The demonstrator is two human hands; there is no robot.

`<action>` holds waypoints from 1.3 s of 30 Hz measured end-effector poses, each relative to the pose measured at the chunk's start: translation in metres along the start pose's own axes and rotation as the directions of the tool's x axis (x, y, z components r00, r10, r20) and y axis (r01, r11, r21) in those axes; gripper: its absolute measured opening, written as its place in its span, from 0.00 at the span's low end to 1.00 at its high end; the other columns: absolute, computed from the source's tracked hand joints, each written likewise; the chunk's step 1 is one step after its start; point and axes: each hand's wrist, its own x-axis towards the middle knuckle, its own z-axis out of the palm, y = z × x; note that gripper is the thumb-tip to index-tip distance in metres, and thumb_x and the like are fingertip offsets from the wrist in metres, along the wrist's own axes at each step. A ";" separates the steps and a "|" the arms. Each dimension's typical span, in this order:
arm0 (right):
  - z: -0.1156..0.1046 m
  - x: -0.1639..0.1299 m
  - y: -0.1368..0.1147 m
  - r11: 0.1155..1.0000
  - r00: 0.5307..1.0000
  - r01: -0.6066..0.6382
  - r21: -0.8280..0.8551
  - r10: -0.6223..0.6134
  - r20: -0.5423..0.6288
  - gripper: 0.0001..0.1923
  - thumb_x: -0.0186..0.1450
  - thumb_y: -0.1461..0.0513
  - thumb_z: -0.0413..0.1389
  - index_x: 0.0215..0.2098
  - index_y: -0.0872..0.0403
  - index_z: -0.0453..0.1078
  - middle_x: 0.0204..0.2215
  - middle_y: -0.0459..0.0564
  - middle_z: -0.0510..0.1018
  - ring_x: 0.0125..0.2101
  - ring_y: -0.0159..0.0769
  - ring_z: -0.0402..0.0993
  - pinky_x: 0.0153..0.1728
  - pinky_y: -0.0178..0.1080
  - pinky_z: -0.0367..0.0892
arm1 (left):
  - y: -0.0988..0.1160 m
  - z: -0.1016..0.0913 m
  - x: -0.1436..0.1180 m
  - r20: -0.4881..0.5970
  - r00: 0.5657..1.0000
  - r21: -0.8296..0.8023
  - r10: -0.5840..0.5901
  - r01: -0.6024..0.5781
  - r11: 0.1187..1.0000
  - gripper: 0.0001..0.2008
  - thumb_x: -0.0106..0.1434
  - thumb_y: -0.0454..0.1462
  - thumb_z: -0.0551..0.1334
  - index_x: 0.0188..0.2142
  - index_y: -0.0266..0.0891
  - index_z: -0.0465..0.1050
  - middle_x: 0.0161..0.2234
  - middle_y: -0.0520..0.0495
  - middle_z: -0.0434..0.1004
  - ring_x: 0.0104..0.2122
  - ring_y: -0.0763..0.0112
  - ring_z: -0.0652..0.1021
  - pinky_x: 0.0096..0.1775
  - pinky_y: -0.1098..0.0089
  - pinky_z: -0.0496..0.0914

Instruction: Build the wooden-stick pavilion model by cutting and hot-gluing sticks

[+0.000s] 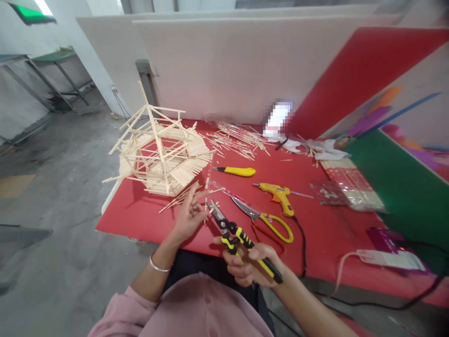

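A thin wooden stick (210, 191) is pinched between the thumb and fingertips of the left hand (187, 217), just above the near part of the red table (147, 217); its free end points right and slightly up, and the hand's other fingers are spread and raised. The open blades of a pair of cutting pliers (242, 241) with yellow and black handles sit just beside the stick, and whether they touch it is hard to tell from this angle. The right hand (250, 267) is wrapped around the pliers' handles, fingers curled beneath and thumb lying on top. A silver bangle (158, 267) circles the left wrist, and a pink sleeve (122, 313) shows at the bottom of the view. Just right of the pliers lie scissors (268, 220) with yellow loops, and behind them a yellow glue gun (278, 195) rests on its side, its black cord (302, 245) running toward the table's near edge. Farther back lies a yellow utility knife (236, 171). On the table's left end stands a model (157, 152) built of many wooden sticks, with a tall peaked frame. Loose sticks (235, 138) are scattered behind the knife, and clear packets of sticks (351, 185) lie to the right. A white board (228, 70) stands upright behind the table.
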 end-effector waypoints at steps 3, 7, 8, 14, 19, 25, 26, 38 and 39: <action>0.002 0.001 0.002 0.998 0.996 -0.063 0.031 0.061 0.059 0.32 0.48 0.57 0.58 0.52 0.54 0.66 0.27 0.41 0.58 0.21 0.22 0.49 0.21 0.29 0.45 | 0.010 0.007 0.000 0.128 0.990 -0.185 -0.061 0.084 0.979 0.39 0.54 0.36 0.66 0.64 0.42 0.54 0.39 0.44 0.80 0.25 0.76 0.74 0.28 0.74 0.70; 0.003 -0.005 0.001 0.996 0.999 -0.033 -0.087 0.033 -0.006 0.36 0.48 0.49 0.58 0.54 0.54 0.64 0.29 0.44 0.63 0.23 0.25 0.55 0.22 0.31 0.50 | 0.009 -0.002 0.001 -0.130 0.983 -0.139 -0.131 0.113 0.984 0.27 0.53 0.37 0.66 0.53 0.37 0.68 0.24 0.54 0.76 0.23 0.75 0.75 0.27 0.74 0.71; 0.003 -0.007 0.000 0.980 0.997 0.008 -0.200 -0.024 -0.075 0.37 0.49 0.47 0.58 0.54 0.54 0.64 0.32 0.46 0.66 0.24 0.26 0.57 0.23 0.32 0.53 | 0.007 -0.007 0.000 -0.242 0.960 -0.106 -0.142 0.119 0.987 0.24 0.53 0.38 0.66 0.50 0.38 0.70 0.26 0.54 0.76 0.23 0.74 0.76 0.26 0.73 0.71; 0.017 0.021 0.000 0.121 0.529 -0.469 -0.875 -0.754 -0.388 0.36 0.57 0.49 0.57 0.60 0.53 0.59 0.52 0.59 0.66 0.48 0.50 0.65 0.44 0.47 0.62 | 0.001 -0.026 -0.030 -0.362 0.932 0.279 0.001 0.107 0.954 0.11 0.58 0.42 0.63 0.38 0.38 0.75 0.27 0.49 0.79 0.27 0.69 0.79 0.29 0.71 0.74; 0.019 0.063 0.006 -0.256 0.432 -0.749 -0.611 -0.888 -0.157 0.35 0.62 0.49 0.53 0.61 0.61 0.59 0.49 0.65 0.69 0.49 0.54 0.65 0.44 0.48 0.64 | 0.011 -0.012 -0.056 -0.369 0.928 0.189 -0.053 0.131 0.973 0.18 0.60 0.45 0.63 0.45 0.38 0.72 0.28 0.49 0.79 0.26 0.69 0.79 0.27 0.72 0.73; -0.002 0.008 -0.006 -0.320 0.357 -0.813 -0.487 -0.934 0.017 0.15 0.66 0.60 0.48 0.45 0.56 0.72 0.44 0.57 0.75 0.42 0.43 0.70 0.44 0.42 0.63 | 0.014 -0.007 -0.059 -0.245 0.968 0.029 -0.059 0.068 0.997 0.13 0.62 0.44 0.61 0.40 0.37 0.70 0.26 0.50 0.76 0.23 0.74 0.76 0.23 0.75 0.70; -0.007 -0.006 -0.009 -0.286 0.328 -0.843 -0.456 -0.945 -0.013 0.14 0.65 0.62 0.48 0.45 0.57 0.71 0.43 0.57 0.75 0.41 0.43 0.70 0.42 0.41 0.64 | 0.014 -0.005 -0.057 -0.218 0.974 0.020 -0.060 0.066 0.998 0.13 0.62 0.44 0.61 0.39 0.37 0.70 0.26 0.50 0.76 0.22 0.74 0.75 0.23 0.75 0.70; -0.032 -0.066 -0.021 -0.239 0.381 -0.814 -0.529 -0.907 -0.177 0.24 0.58 0.59 0.56 0.53 0.49 0.66 0.45 0.52 0.77 0.39 0.41 0.76 0.31 0.36 0.69 | 0.016 0.004 -0.050 -0.127 0.991 0.017 -0.031 0.033 0.999 0.12 0.62 0.43 0.62 0.37 0.36 0.75 0.26 0.50 0.75 0.21 0.77 0.73 0.25 0.75 0.72; -0.031 -0.068 -0.016 -0.225 0.389 -0.761 -0.608 -0.909 -0.150 0.25 0.59 0.56 0.56 0.55 0.48 0.64 0.46 0.51 0.76 0.39 0.40 0.76 0.32 0.36 0.70 | 0.016 0.000 -0.051 -0.151 0.988 0.045 -0.017 0.024 0.999 0.11 0.62 0.42 0.62 0.37 0.36 0.76 0.26 0.51 0.74 0.21 0.77 0.74 0.25 0.75 0.72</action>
